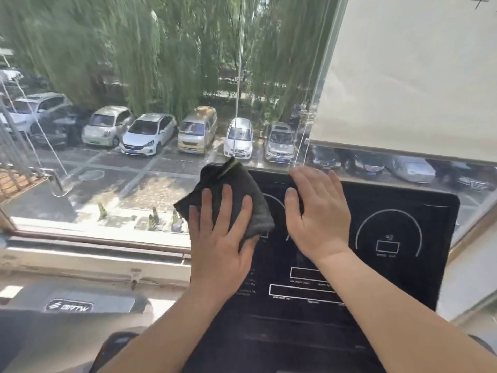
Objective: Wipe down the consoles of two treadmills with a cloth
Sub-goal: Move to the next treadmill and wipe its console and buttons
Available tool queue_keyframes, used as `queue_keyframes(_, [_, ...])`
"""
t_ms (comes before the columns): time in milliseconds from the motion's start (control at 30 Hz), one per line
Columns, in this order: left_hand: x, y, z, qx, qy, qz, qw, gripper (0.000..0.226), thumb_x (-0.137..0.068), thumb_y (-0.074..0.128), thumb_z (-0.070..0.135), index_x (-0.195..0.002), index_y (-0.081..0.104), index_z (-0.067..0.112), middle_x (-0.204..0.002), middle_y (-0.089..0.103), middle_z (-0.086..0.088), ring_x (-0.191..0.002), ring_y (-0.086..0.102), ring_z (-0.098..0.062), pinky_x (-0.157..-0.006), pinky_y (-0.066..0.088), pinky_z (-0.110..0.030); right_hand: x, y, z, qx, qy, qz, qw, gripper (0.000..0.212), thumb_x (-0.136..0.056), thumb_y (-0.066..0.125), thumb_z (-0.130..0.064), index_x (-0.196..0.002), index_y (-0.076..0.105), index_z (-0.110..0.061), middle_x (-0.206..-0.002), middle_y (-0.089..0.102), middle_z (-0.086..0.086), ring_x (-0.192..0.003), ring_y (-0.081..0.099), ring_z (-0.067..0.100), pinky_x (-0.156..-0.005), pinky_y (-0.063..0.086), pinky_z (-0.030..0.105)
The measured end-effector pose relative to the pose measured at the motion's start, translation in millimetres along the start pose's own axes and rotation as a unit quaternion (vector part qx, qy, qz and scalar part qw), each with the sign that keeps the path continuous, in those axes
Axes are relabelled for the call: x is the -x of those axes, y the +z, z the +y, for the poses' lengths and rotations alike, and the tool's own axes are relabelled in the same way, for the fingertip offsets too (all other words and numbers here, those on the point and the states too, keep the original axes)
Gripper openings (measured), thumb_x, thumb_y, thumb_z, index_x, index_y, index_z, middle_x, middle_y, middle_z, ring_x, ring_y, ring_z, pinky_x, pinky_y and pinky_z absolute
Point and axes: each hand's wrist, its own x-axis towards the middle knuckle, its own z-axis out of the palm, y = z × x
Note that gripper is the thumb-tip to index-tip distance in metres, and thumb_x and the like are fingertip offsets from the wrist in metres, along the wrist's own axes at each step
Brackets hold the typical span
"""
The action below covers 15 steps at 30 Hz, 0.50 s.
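Reaching up from the bottom edge of the view, two bare forearms cross the lower part of the black treadmill console [398,281], whose dark panel carries white outlined boxes and curved dial marks. The left grip [220,238], a bare hand, lies flat with its fingers straight and spread, pressing the dark grey cloth [228,192] against the console's upper left corner; the fingers are not curled round the cloth. The cloth is rumpled. One corner of it hangs past the console's left edge, and a thin yellow-green strip shows at its top, near the console's upper rim. Just beside it to the right, the right grip [320,214], also a bare hand, rests palm-down on the panel with straight fingers close together and nothing in its hold, the fingertips near the top rim. Low on the left sits a grey cover with a logo badge [69,306]. Past the console runs a pale window sill [94,254], and through the glass a car park [113,181] shows a row of parked cars [148,135] with drooping green trees [139,49] behind them. A cream roller blind [416,76] hangs over the upper right of the window.
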Motion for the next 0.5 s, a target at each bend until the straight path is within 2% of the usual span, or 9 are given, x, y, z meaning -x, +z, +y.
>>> queue_keyframes(67, [46, 12, 10, -0.022, 0.078, -0.043, 0.996, 0.072, -0.092, 0.062, 0.048, -0.159, 0.041, 0.031, -0.173, 0.020, -0.002, -0.161, 0.004, -0.034, -0.127, 0.013, -0.059, 0, 2, 2, -0.002, -0.002, 0.007, 1.000, 0.043, -0.105, 0.045, -0.031, -0.135, 0.068, -0.012, -0.137, 0.069, 0.002, -0.134, 0.058, 0.026, -0.125, 0.028, 0.048])
queue_keyframes(133, [88, 17, 8, -0.042, 0.198, -0.082, 0.976, 0.074, -0.087, 0.069, 0.049, -0.155, 0.046, 0.033, -0.170, 0.030, 0.000, -0.161, 0.012, -0.030, -0.121, 0.026, -0.056, 0, 2, 2, -0.010, 0.006, 0.003, 1.000, 0.044, -0.105, 0.044, -0.032, -0.136, 0.068, -0.013, -0.138, 0.069, 0.002, -0.135, 0.058, 0.025, -0.125, 0.028, 0.048])
queue_keyframes(200, [96, 10, -8, -0.062, 0.308, -0.114, 0.942, 0.073, -0.085, 0.071, 0.050, -0.153, 0.048, 0.036, -0.167, 0.036, 0.005, -0.160, 0.019, -0.025, -0.122, 0.027, -0.049, 0, 0, 4, -0.017, 0.011, -0.005, 1.000, 0.044, -0.106, 0.043, -0.033, -0.138, 0.068, -0.015, -0.141, 0.068, 0.001, -0.138, 0.056, 0.023, -0.126, 0.027, 0.046])
queue_keyframes(267, [66, -5, -31, -0.078, 0.360, -0.121, 0.922, 0.071, -0.087, 0.070, 0.046, -0.154, 0.047, 0.038, -0.167, 0.036, 0.009, -0.159, 0.024, -0.021, -0.125, 0.023, -0.044, 0, -2, 4, -0.026, 0.015, -0.011, 0.999, 0.045, -0.106, 0.042, -0.033, -0.138, 0.068, -0.017, -0.142, 0.067, 0.000, -0.139, 0.055, 0.022, -0.126, 0.027, 0.045])
queue_keyframes(333, [20, -20, -44, -0.095, 0.323, -0.088, 0.938, 0.071, -0.088, 0.067, 0.043, -0.155, 0.046, 0.037, -0.168, 0.035, 0.007, -0.158, 0.027, -0.023, -0.125, 0.023, -0.047, -1, -5, 2, -0.035, 0.030, -0.016, 0.999, 0.046, -0.106, 0.040, -0.034, -0.139, 0.068, -0.020, -0.143, 0.067, -0.002, -0.140, 0.055, 0.020, -0.126, 0.027, 0.045])
queue_keyframes(433, [-27, -28, -35, -0.043, 0.119, -0.014, 0.992, 0.066, -0.093, 0.057, 0.043, -0.157, 0.043, 0.033, -0.170, 0.028, 0.002, -0.160, 0.018, -0.031, -0.127, 0.017, -0.056, -2, -8, -2, -0.045, 0.055, -0.032, 0.997, 0.049, -0.107, 0.034, -0.039, -0.140, 0.067, -0.023, -0.145, 0.065, -0.005, -0.143, 0.051, 0.017, -0.127, 0.025, 0.043])
queue_keyframes(500, [-28, -18, -10, -0.001, 0.003, 0.003, 1.000, 0.066, -0.098, 0.050, 0.047, -0.161, 0.034, 0.034, -0.173, 0.016, 0.002, -0.162, 0.004, -0.031, -0.129, 0.004, -0.055, -2, -9, -3, -0.042, 0.057, -0.044, 0.996, 0.052, -0.107, 0.031, -0.042, -0.142, 0.066, -0.024, -0.147, 0.063, -0.006, -0.145, 0.048, 0.015, -0.128, 0.023, 0.042])
